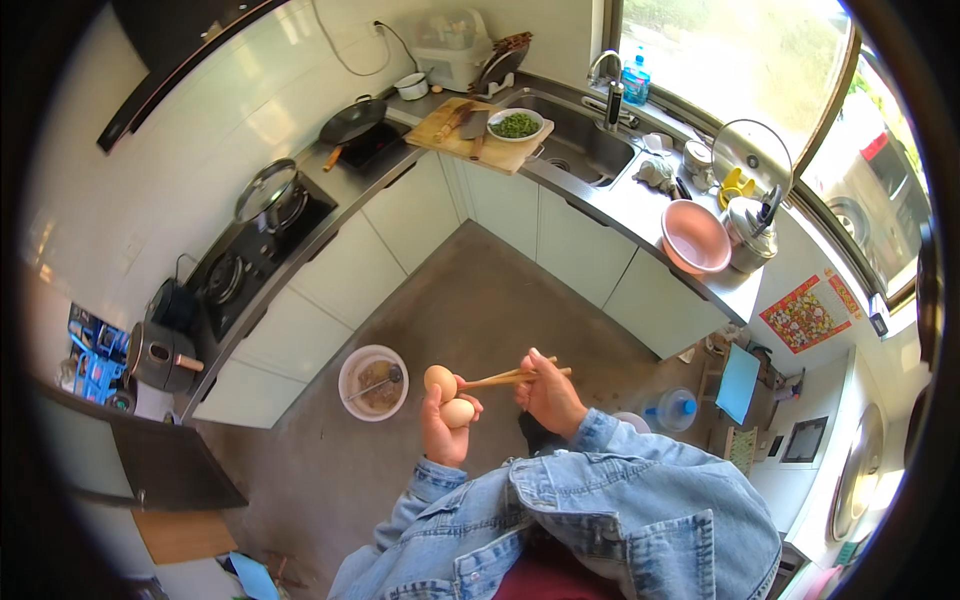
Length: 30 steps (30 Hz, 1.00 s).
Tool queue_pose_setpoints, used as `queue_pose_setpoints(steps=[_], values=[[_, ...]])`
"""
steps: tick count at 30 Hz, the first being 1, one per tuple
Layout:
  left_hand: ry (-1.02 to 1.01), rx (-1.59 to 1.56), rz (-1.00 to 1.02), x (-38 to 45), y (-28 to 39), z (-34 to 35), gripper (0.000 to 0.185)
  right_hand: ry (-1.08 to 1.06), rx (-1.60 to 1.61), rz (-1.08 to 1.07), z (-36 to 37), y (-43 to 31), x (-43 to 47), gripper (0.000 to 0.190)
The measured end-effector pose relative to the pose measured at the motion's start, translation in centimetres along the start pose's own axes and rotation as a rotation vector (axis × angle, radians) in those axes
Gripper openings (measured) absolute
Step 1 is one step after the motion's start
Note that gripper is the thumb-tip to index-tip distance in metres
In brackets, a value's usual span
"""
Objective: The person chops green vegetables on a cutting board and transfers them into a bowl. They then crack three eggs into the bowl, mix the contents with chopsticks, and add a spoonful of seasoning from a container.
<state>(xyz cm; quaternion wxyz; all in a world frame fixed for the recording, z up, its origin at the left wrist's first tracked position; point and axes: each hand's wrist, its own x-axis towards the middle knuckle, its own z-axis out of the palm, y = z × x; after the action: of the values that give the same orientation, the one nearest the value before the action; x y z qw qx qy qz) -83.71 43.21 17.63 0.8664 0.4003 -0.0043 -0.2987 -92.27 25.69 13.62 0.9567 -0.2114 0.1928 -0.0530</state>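
Note:
My left hand (447, 439) holds two brown eggs in front of my body. One egg (440, 383) rests at the top of the hand by the thumb tip, the other egg (457, 412) just below it against the fingers. A pair of wooden chopsticks (510, 377) is gripped in my right hand (553, 394). Their thin ends point left and reach close to the upper egg; whether they touch it I cannot tell. On the floor, left of my hands, stands a white bucket (346, 390) with a ladle-like tool (386, 379) and brownish contents inside.
Along the left counter are a gas hob (251, 262) with a lidded pot (268, 191) and a wok (352, 121). A cutting board (510, 156) bears a cleaver and a bowl of chopped greens (516, 125). Beside the sink (592, 146) sit a pink basin (695, 236) and a kettle (750, 234).

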Motion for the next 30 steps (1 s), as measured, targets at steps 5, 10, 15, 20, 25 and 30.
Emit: queue_pose_setpoints(steps=[5,10,15,20,25,30], values=[[0.032,0.054,0.009,11.5,1.7,1.0,0.04,0.147,-0.073,0.063,3.2,-5.0,11.2,0.025],[0.034,0.114,0.027,23.8,4.5,3.8,0.043,-0.105,-0.149,0.018,4.4,-11.8,23.5,0.032],[0.054,0.204,-0.003,33.9,5.1,6.6,0.049,0.076,-0.173,-0.384,4.0,-21.2,34.4,0.024],[0.009,0.252,-0.022,42.0,5.2,6.6,0.047,0.429,-0.609,-0.865,-0.3,-33.7,44.0,0.024],[-0.027,0.225,-0.121,51.9,5.8,7.1,0.045,0.399,-0.838,-1.031,-2.6,-38.8,55.9,0.017],[-0.136,0.219,-0.233,63.5,6.6,7.7,0.042,0.484,-1.201,-0.975,-0.5,-39.5,63.1,0.015]])
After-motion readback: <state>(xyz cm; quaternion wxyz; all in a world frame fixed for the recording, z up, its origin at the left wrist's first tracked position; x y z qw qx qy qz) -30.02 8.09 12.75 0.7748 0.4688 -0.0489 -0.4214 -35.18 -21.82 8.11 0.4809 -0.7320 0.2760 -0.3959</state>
